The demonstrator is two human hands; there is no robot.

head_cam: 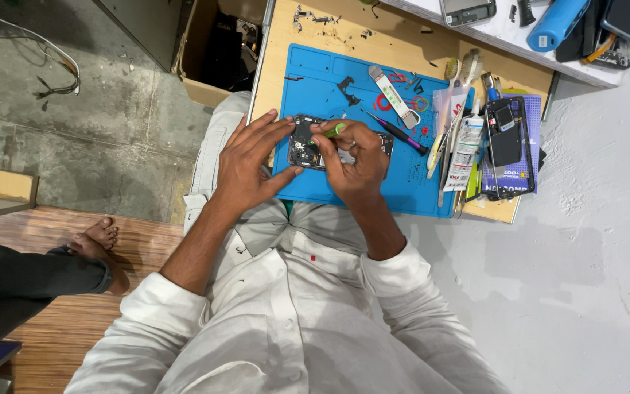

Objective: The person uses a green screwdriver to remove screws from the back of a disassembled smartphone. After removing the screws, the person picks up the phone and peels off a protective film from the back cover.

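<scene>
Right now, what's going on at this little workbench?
A person in a white shirt is working on an opened black phone with its insides exposed, which lies on a blue rubber work mat. The left hand steadies the phone's left end, while the right hand holds a thin green-handled tool over it. A purple-handled screwdriver, brushes and a white glue tube lie to the right.

Left hand (251,162) steadies opened phone (306,142) on blue mat (329,80); right hand (355,157) holds green tool (335,130).
</scene>
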